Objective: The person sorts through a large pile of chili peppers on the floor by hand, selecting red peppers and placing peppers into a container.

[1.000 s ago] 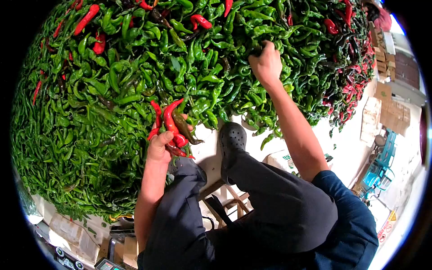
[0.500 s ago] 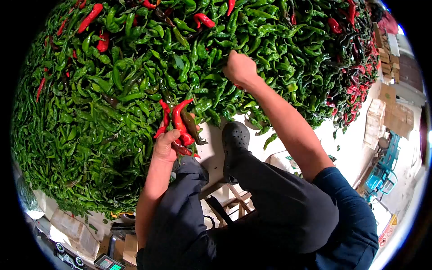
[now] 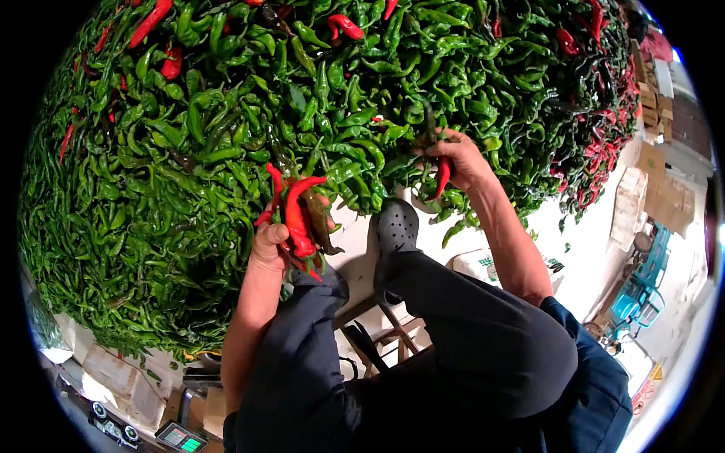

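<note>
My left hand (image 3: 270, 245) is closed around a bunch of chili peppers (image 3: 297, 219), mostly red with a dark brownish one among them. It is held just above my left shoe, at the near edge of a large pile of green peppers (image 3: 204, 166). To the right, my right hand (image 3: 458, 157) pinches a red chili pepper (image 3: 443, 175) that hangs downward. A dark pepper (image 3: 430, 121) sticks up by the same fingers; whether they grip it too is hard to tell.
Scattered red peppers (image 3: 346, 27) lie in the pile, with more along its right side. Below are my grey clog (image 3: 397, 225) and a wooden stool frame (image 3: 400, 332). A digital scale display (image 3: 181, 437) is at lower left; cardboard boxes (image 3: 664, 196) and a turquoise cart (image 3: 638, 294) stand at right.
My right hand has drawn back from the pile, down and to the right, and now shows a red chili pepper in its fingers. My left hand keeps its bunch, shifted slightly.
</note>
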Demonstrator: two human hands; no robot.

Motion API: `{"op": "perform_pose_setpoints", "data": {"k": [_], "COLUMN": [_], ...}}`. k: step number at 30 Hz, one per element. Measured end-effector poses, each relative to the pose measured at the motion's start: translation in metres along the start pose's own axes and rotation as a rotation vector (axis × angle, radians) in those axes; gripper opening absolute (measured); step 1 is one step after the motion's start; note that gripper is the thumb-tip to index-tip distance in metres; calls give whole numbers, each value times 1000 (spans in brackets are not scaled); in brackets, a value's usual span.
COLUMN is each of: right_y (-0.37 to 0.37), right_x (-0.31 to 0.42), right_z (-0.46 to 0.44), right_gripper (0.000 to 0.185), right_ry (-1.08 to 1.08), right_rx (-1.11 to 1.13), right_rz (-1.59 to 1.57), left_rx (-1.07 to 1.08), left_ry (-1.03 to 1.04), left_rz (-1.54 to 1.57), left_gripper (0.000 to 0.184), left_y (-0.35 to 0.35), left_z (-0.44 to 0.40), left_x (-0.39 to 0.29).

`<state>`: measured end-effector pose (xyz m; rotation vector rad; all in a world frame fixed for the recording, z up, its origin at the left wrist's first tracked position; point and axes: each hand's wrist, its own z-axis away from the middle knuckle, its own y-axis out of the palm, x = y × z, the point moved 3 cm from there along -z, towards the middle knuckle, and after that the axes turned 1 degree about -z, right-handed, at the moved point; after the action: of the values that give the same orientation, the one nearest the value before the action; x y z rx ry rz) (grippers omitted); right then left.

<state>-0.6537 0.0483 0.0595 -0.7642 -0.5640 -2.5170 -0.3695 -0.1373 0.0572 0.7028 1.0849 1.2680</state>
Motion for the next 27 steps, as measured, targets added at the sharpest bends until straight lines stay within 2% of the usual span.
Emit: {"op": "perform_pose_setpoints", "data": {"k": [1, 3, 6, 9, 11, 12, 14, 17, 19, 21, 23, 24, 25, 27], "right_y": [9, 11, 22, 65, 69, 74, 77, 81, 84, 81, 74, 75, 73, 66], "right_x": [7, 6, 16, 35, 20, 18, 10, 8, -3, -26, -44, -44, -46, -40], "right_z": [8, 0, -31, -74, -107, -106, -98, -51, -8, 27, 56, 70, 78, 79], "right_gripper": [30, 24, 29, 24, 21, 20, 18, 16, 20, 30, 40, 48, 48, 46], "right_ry": [-20, -115, -145, -167, 47, 73, 117, -118, 75, -74, 15, -204, -211, 7], "right_rx": [13, 2, 48, 142, 326, 423, 557, 601, 571, 626, 715, 781, 781, 723], "right_rz": [-48, 49, 598, 1248, 1285, 1352, 1449, 1873, 1993, 2273, 2107, 1909, 1850, 1882], "left_rx": [-3, -18, -79, -117, -121, -124, -131, -147, -165, -181, -160, -152, -155, -156], "left_ry": [9, 10, 0, -14, -10, -21, -4, 24, 45, 31, 29, 24, 21, 19], "left_rz": [5, -5, -19, -49, -60, -58, -64, -58, -77, -53, -65, -72, -69, -71], "left_gripper": [93, 93, 93, 92, 92, 92, 93, 94, 96, 95, 94, 93, 92, 91], "left_y": [0, -4, -14, -21, -20, -19, -20, -27, -31, -33, -28, -27, -29, -32], "left_z": [1, 1, 2, 4, 3, 4, 7, 10, 10, 9, 6, 7, 9, 13], "left_x": [1, 1, 3, 4, 3, 1, -4, -7, -7, -4, -5, -4, -2, -3]}}
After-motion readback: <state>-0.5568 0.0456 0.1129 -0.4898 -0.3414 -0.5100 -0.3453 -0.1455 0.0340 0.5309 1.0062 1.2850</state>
